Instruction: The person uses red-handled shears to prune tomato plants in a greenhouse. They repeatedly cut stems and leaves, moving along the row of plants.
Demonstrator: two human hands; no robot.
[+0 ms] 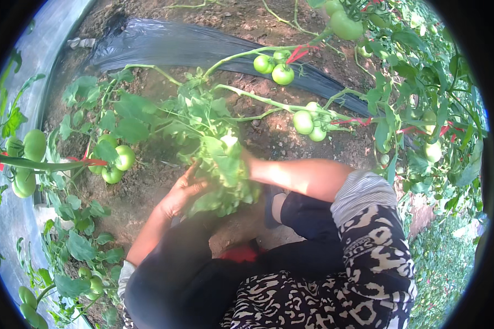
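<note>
A loose bunch of leafy green tomato shoots [218, 164] is gathered between my two hands, above the soil and in front of my knees. My left hand [185, 191] touches its left side, with the thumb and a finger spread along the leaves. From the right, my right hand [248, 160] reaches into the bunch and appears to hold it; leaves and blur hide its fingers. Just beyond are bare tomato stems [267, 98] with green tomatoes [303, 122] on them. More green tomatoes [124, 158] hang left of my hands.
Black plastic film [164, 43] lies across the soil [263, 137] ahead. Red ties [298, 54] mark several stems. A thick stem [33, 164] enters from the left, near clear plastic sheeting [59, 37]. Dense tomato plants [432, 172] stand along the right side.
</note>
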